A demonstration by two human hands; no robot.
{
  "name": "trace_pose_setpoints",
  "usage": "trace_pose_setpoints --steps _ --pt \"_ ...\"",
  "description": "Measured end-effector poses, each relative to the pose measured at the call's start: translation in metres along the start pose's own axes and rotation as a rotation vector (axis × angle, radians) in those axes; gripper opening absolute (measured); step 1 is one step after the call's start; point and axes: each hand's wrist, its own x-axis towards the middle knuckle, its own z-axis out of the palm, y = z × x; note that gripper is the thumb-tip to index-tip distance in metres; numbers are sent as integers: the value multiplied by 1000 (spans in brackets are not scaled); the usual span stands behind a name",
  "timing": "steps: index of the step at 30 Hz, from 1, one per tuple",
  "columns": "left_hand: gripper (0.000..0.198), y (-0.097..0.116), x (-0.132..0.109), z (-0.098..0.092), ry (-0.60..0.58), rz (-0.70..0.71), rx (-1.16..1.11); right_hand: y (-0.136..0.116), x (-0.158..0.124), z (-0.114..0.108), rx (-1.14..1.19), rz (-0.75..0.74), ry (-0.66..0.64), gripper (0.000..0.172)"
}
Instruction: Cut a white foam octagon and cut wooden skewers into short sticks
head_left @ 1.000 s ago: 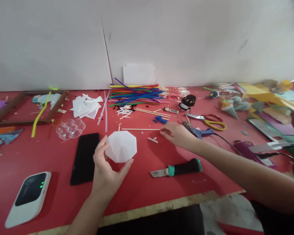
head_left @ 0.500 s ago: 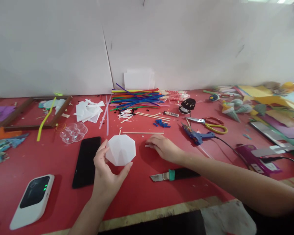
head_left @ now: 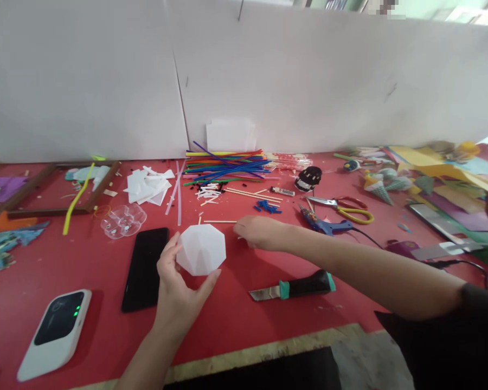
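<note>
My left hand [head_left: 183, 281] grips a white paper octagon [head_left: 202, 250] by its left and lower edges, thumb at the lower right, holding it tilted over the red table. My right hand [head_left: 254, 232] is low over the table to the right of the octagon, fingers pinched together. A pale tip of a small white stick shows at its fingertips; the rest is hidden. A thin wooden stick [head_left: 219, 221] lies behind, its right end covered by this hand. Below the right forearm rests a utility knife [head_left: 305, 286], blade pointing left.
A phone [head_left: 144, 271] and a white device [head_left: 55, 336] lie at left. Coloured pipe cleaners [head_left: 228, 165], white bits [head_left: 209, 190] and blue bits [head_left: 267, 206] are behind. A corded glue gun [head_left: 323, 223] and scissors [head_left: 344, 207] lie at right.
My right hand has moved slightly left and away from me, over the wooden stick's right end. The knife's handle now shows fully. My left hand keeps the octagon almost still.
</note>
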Motion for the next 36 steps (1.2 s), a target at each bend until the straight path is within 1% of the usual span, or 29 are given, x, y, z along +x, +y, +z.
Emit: trace_pose_setpoints --steps 3,6,8,9,11,12,15,19,22,25,27,29,32,36 --pt "92 3 0 1 -17 11 7 10 21 -11 58 41 61 24" --pt "93 3 0 1 -8 30 11 22 54 -21 104 139 210 26" --pt "93 2 0 1 2 34 21 32 77 -25 124 222 322 30" --pt "92 2 1 0 4 26 29 36 86 -25 140 247 356 31" --pt "89 0 1 0 0 0 46 44 97 -24 174 267 388 31" --pt "88 -1 2 -1 -3 -15 50 47 98 -23 192 266 393 30" --pt "86 -2 3 -1 -7 -28 46 53 84 -20 244 243 376 21" --pt "89 -3 4 0 -11 -15 54 54 44 -19 309 200 274 13" --pt "93 -2 2 1 14 29 46 48 15 -15 328 202 218 9" --pt "93 0 0 2 15 60 24 36 -2 -4 334 217 195 11" --pt "92 1 0 3 3 59 16 28 -4 4 337 224 191 12" --pt "91 2 0 3 -13 51 15 21 -1 10 332 238 196 13" --pt "88 3 1 2 -38 38 15 17 8 17 312 271 203 11" --pt "90 6 1 3 -23 40 -9 13 14 23 276 311 206 8"
